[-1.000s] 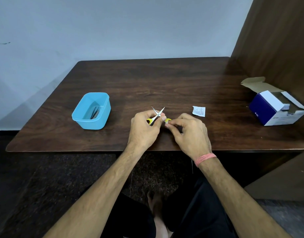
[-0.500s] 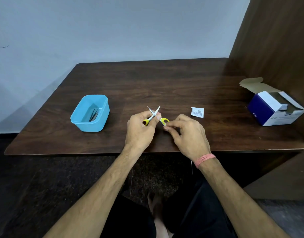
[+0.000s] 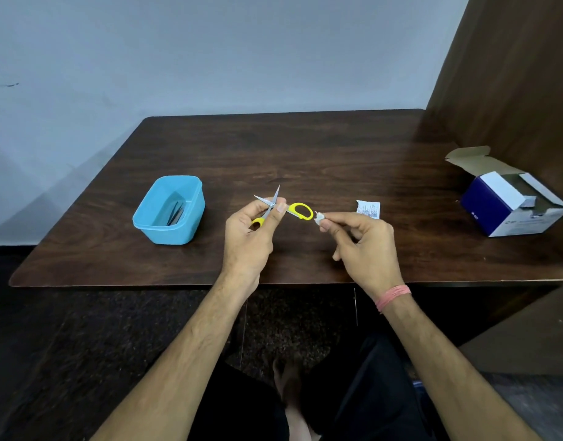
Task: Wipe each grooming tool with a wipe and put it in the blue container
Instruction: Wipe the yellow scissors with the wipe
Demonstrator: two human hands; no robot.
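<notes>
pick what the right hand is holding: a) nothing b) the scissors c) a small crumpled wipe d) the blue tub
c: the right hand pinches a small crumpled wipe at its fingertips, while the scissors are in the left hand with blades spread open.

Hidden and unreadable bits
Left hand (image 3: 248, 240) covers one scissors (image 3: 281, 208) handle; tools in blue container (image 3: 170, 210) too dim to identify.

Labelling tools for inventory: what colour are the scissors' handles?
Yellow: the scissors have yellow loop handles, seen in the head view.
</notes>
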